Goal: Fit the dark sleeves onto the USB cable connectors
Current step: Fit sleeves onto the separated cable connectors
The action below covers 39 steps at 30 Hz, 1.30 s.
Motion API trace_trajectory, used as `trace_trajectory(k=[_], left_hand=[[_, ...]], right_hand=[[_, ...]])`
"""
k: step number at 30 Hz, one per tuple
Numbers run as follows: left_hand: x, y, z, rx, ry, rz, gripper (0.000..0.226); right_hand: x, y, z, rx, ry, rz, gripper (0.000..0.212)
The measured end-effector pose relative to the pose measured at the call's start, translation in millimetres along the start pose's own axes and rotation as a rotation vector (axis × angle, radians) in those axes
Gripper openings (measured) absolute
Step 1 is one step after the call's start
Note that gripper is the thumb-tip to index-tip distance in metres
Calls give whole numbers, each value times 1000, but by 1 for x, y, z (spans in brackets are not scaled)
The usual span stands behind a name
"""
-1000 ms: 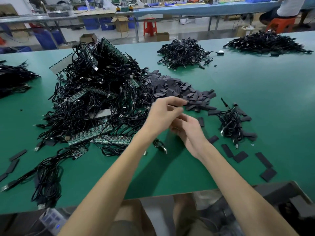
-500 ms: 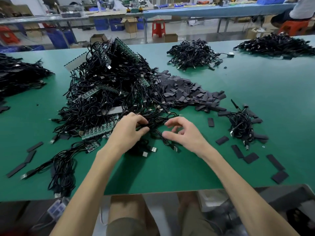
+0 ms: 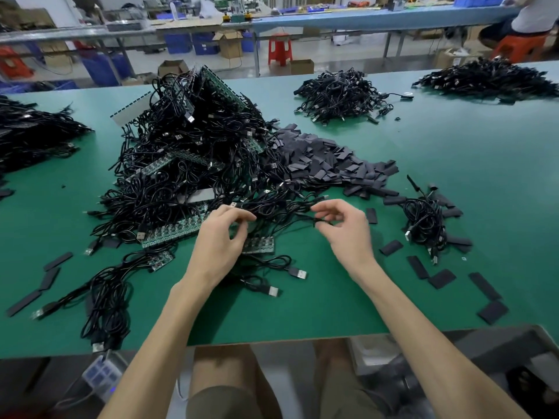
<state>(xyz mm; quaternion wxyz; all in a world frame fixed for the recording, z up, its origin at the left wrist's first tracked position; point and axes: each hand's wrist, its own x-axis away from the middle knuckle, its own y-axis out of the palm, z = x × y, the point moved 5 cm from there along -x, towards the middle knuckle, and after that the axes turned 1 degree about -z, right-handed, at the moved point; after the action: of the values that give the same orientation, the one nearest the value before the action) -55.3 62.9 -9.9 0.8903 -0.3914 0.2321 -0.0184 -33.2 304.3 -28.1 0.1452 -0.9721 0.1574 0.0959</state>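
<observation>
No readable text, label, brand or number anywhere.
Green circuit boards (image 3: 172,232) in cable pile (image 3: 187,164): print too small to make out (only rows of parts show).
Cardboard boxes (image 3: 230,45) under far table (image 3: 363,21): any marks blurred.
Blue bins (image 3: 178,43) beside them: lettering, if any, not legible.
</observation>
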Motion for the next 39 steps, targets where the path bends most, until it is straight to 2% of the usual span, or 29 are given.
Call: trace_trajectory(k=[2, 5, 8, 11, 13, 15, 17, 20, 22, 26, 29, 33, 39], left_hand=[[2, 7, 3, 12, 40, -94, 14], [8, 19, 15, 32, 119, -222, 34], [14, 28, 23, 21, 142, -293, 56], [13, 31, 22, -5, 125, -315, 65], [10, 31, 21, -19, 112, -321, 60], [7, 30, 19, -40, 119, -300, 44], [5, 28, 17, -54, 128, -294, 36], [2, 26, 16, -74, 90, -375, 57], [0, 26, 16, -104, 70, -409, 64], [3, 26, 26, -212, 161, -301, 39], [9, 23, 33, -183, 202, -178, 25], [8, 22, 37, -172, 176, -155, 24], [-2, 21, 46, -207, 147, -159, 26]], right_hand=[[0, -7, 5, -19, 41, 100, 35], [1, -12, 9, -34, 84, 158, 34], [2, -12, 7, 26, 80, 135, 32], [2, -8, 0, 141, 2, 66, 31], [5, -3, -7, 241, -65, 10, 35], [9, 3, -13, 340, -148, -60, 38], [13, 12, -15, 444, -230, -160, 36], [14, 20, -10, 480, -251, -270, 29], [12, 20, -8, 457, -243, -282, 29], [11, 21, -6, 441, -237, -300, 25], [8, 17, -7, 345, -201, -263, 21], [10, 18, -9, 375, -227, -281, 23], [12, 18, -14, 399, -308, -178, 9]])
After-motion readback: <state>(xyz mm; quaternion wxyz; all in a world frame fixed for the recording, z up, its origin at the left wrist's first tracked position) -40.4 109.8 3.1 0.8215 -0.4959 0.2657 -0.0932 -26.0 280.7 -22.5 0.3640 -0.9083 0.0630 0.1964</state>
